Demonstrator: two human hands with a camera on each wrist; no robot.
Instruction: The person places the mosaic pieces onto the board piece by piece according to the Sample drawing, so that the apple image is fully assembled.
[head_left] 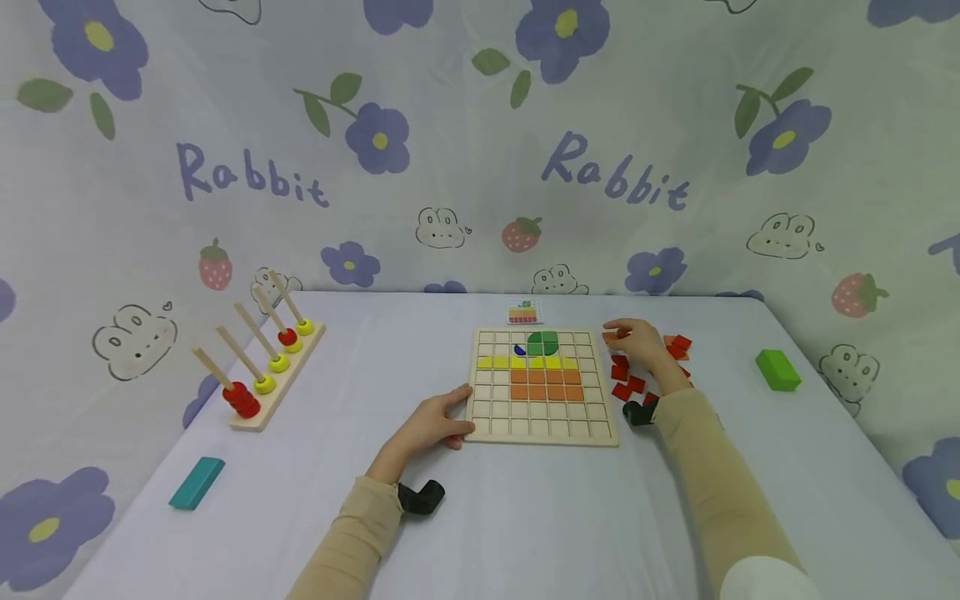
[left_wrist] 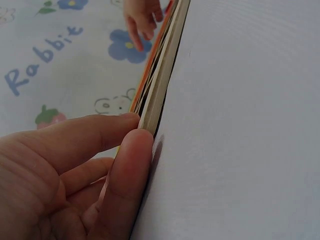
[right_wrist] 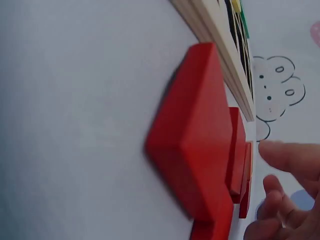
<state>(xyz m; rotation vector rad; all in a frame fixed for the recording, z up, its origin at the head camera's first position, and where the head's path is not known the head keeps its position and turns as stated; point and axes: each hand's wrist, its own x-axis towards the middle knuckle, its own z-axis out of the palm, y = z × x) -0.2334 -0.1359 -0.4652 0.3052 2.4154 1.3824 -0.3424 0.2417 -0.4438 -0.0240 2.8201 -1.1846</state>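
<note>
A wooden grid board (head_left: 491, 430) lies mid-table, with green shapes (head_left: 543, 342) and a small blue piece (head_left: 519, 350) at its top, then a yellow row (head_left: 534, 363) and orange squares (head_left: 546, 385). At the board's left edge, my left hand (head_left: 429, 423) rests thumb and index fingertip against the wood, seen close up in the left wrist view. My right hand (head_left: 636, 342) reaches over loose red squares (head_left: 620, 390) beside the board. Its fingertips are near an orange piece (head_left: 608, 337). In the right wrist view a large red square (right_wrist: 192, 130) lies near the board, and the fingers (right_wrist: 287, 156) are spread apart.
A small picture card (head_left: 524, 312) stands behind the board. More red and orange pieces (head_left: 678, 346) lie right of my right hand. A peg stand (head_left: 296, 354) with red and yellow rings is at left. A teal block (head_left: 197, 483) and a green block (head_left: 778, 370) lie towards the sides.
</note>
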